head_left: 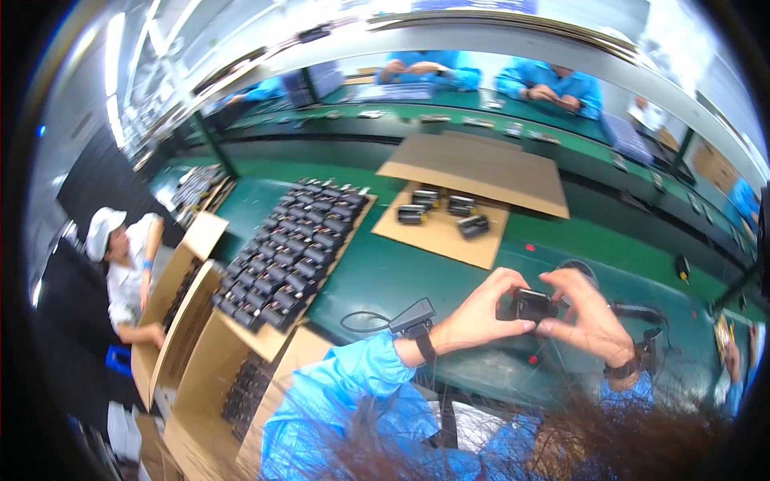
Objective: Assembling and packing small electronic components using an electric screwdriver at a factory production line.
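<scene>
I see a black block (533, 306) between the person's hands, to the right of the long cardboard sheet (261, 343) and well apart from it. The left hand (488, 309) pinches the block's left end, thumb below and forefinger above. The right hand (585, 313) has its thumb at the near right corner and its forefinger curled above; I cannot tell whether that forefinger presses on it.

My landmark, the long sheet, carries slanting rows of dark cylindrical parts (293, 248). To its right, a smaller cardboard piece (437, 238) bears a few loose black parts (473, 227) with yellow showing. Just at its near left, an open carton (192, 401) holds similar dark parts; farther left, a second carton (144, 370) has dark pieces inside and a co-worker's hand (149, 335) at it. Any print on the block is too small for me to read.
</scene>
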`<state>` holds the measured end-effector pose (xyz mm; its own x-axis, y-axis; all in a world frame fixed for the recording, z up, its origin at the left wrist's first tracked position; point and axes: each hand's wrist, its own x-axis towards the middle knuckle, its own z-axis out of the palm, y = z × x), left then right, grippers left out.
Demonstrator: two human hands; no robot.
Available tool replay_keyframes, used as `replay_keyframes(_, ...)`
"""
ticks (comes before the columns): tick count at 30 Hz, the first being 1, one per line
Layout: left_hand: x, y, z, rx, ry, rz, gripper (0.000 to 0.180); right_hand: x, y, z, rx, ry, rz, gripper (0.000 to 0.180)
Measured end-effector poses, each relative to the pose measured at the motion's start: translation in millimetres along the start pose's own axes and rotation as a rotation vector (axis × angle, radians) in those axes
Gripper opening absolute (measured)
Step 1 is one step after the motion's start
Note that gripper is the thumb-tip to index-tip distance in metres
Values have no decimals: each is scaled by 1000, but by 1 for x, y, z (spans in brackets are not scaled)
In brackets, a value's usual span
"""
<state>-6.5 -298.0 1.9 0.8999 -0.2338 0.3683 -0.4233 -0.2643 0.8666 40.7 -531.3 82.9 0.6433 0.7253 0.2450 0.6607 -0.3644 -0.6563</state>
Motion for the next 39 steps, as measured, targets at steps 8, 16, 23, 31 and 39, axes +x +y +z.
replay_keyframes(8,-114,38,-32,-513,458,-213,56,75,-55,60,-82,-331,-506,69)
replay_keyframes(16,-199,62,-18,-1025,650,-266,51,108,-107,131,56,-379,-1118,58)
replay_keyframes(23,-264,88,-69,-641,1116,-309,60,124,-129,171,97,-411,-1257,60)
replay_keyframes(31,-357,56,-178,-160,1398,-642,54,153,-109,174,190,-342,-968,44)
replay_keyframes(39,-353,47,-187,-331,1433,-624,41,164,-102,180,151,-407,-985,27)
